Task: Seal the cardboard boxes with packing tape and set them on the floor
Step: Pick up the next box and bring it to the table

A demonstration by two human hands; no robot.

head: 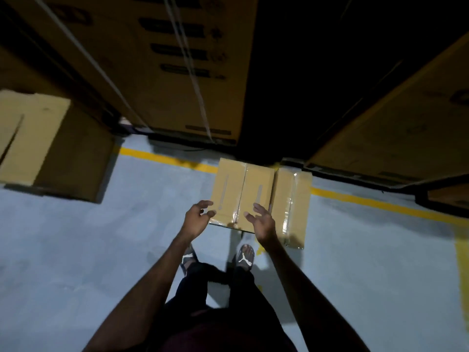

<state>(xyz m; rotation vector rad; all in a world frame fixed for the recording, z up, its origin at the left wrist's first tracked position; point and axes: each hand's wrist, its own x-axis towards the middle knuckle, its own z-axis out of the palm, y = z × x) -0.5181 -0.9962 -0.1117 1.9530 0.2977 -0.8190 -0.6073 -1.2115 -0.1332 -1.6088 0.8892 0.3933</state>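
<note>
Sealed cardboard boxes [242, 191] lie below the empty, loosely spread left hand [196, 217] and right hand [262, 221].

You're not getting any readable text here. Dark print bars on the big carton [177, 49] are showing blurred, illegible. Your right slipper [245, 257] is showing a white leaping-cat logo, no lettering. Grey marks on the sealed boxes [243, 191] are too faint to read.

Tan cardboard boxes [243, 193] bore glossy clear tape; the pale blue-grey floor [76, 250] carried a yellow line [167, 157]; sandals [245, 257] were black and white.
</note>
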